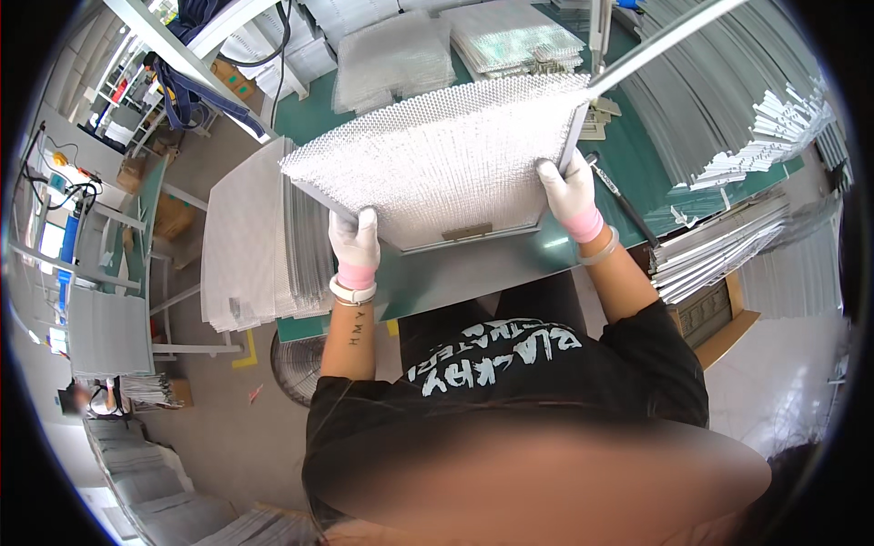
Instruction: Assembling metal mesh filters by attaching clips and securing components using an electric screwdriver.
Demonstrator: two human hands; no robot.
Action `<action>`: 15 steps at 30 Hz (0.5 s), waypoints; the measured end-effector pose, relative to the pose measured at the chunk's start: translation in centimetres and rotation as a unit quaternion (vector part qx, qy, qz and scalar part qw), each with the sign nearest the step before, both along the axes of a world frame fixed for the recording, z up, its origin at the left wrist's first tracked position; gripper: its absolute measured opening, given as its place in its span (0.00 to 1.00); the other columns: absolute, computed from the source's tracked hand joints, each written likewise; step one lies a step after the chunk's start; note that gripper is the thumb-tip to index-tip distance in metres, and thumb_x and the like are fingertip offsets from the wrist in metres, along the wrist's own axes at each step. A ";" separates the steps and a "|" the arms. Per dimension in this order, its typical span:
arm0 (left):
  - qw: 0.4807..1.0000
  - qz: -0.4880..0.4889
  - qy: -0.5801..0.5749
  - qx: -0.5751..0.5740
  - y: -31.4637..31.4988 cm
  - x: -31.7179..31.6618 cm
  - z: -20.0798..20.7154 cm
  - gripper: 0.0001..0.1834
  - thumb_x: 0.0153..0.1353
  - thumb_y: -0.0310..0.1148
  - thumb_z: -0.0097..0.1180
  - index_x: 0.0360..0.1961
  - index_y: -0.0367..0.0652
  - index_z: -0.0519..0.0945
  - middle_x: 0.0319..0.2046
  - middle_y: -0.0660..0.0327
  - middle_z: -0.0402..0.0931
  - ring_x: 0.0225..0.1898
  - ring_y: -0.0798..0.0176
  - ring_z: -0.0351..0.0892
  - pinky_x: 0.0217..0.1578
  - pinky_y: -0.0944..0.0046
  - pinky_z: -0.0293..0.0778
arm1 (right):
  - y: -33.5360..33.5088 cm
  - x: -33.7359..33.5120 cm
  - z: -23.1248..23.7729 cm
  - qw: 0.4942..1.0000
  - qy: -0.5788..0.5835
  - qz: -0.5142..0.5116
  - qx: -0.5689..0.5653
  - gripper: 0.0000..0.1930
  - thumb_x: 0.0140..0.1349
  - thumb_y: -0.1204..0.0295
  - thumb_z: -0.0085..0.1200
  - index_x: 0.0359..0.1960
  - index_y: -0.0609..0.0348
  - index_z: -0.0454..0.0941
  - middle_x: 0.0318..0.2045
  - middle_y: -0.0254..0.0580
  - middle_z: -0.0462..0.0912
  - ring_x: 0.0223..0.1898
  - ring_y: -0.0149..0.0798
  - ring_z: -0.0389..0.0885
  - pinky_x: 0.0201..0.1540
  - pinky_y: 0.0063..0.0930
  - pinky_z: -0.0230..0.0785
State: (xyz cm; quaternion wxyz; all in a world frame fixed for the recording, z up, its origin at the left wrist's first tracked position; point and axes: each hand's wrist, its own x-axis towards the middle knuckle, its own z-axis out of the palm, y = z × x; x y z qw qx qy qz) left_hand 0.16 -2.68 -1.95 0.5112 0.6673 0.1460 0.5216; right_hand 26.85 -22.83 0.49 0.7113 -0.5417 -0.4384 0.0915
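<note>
At the left end of the smooth green tabletop [651, 180], a thick stack of pale, flat sheets [244, 241] reaches out past the left edge, its right side showing many thin layers. Just right of it, the left hand [356, 247], in a white glove with a pink cuff, grasps the left side of a mesh panel [446, 150]; the thumb presses the near face (the other fingers are mostly hidden behind).

The panel tilts above the middle of the tabletop: silvery, rippled mesh with a bumpy far edge, against a straight grey frame. Beyond it, near the far edge, lie two piles of crinkled, translucent sheets [396, 68]. Bare tabletop shows between panel and near edge.

The right hand [572, 193], gloved alike, grasps the frame's right side, thumb in front. Right of it a slim, dark-handled tool [628, 207] slants toward the near edge, with open green around it; grey layered sheets [706, 91] with jagged white ends crowd the right end.
</note>
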 end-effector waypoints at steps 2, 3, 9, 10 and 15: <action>0.992 -0.015 0.116 -0.040 1.3 -1.6 1.9 0.30 0.66 0.32 0.62 0.65 0.31 0.66 0.57 0.57 0.74 0.56 0.65 0.73 0.58 0.64 0.67 | -0.7 1.9 0.4 0.998 0.002 0.041 -0.052 0.18 0.68 0.73 0.56 0.57 0.68 0.74 0.48 0.38 0.82 0.49 0.30 0.79 0.56 0.28 0.70; 0.970 -0.028 0.227 -0.076 1.5 -2.1 3.3 0.30 0.66 0.32 0.62 0.64 0.31 0.67 0.57 0.57 0.74 0.56 0.65 0.73 0.58 0.64 0.67 | -1.1 2.4 0.8 0.991 0.001 0.082 -0.102 0.18 0.68 0.73 0.56 0.58 0.68 0.73 0.48 0.38 0.83 0.49 0.31 0.79 0.57 0.28 0.69; 1.000 0.023 -0.004 0.014 1.4 -1.4 10.1 0.12 0.65 0.18 0.47 0.47 0.37 0.78 0.45 0.63 0.78 0.46 0.71 0.75 0.52 0.69 0.69 | -0.2 -0.3 9.1 0.996 0.035 0.021 0.078 0.11 0.67 0.75 0.56 0.49 0.65 0.77 0.35 0.28 0.80 0.36 0.21 0.73 0.42 0.20 0.68; 1.000 0.017 -0.006 0.013 1.0 -0.9 10.4 0.12 0.65 0.18 0.47 0.47 0.37 0.78 0.45 0.63 0.78 0.46 0.71 0.75 0.52 0.69 0.69 | -0.2 -0.1 9.4 0.998 0.001 -0.021 0.058 0.09 0.67 0.75 0.57 0.47 0.64 0.78 0.31 0.25 0.78 0.31 0.19 0.69 0.37 0.18 0.65; 0.994 0.023 -0.103 0.016 -0.5 1.0 9.8 0.08 0.65 0.20 0.51 0.44 0.37 0.78 0.39 0.67 0.77 0.37 0.76 0.71 0.42 0.74 0.68 | 0.2 0.0 8.6 0.987 -0.024 -0.154 0.032 0.04 0.66 0.76 0.58 0.35 0.61 0.76 0.24 0.20 0.70 0.25 0.17 0.61 0.28 0.16 0.56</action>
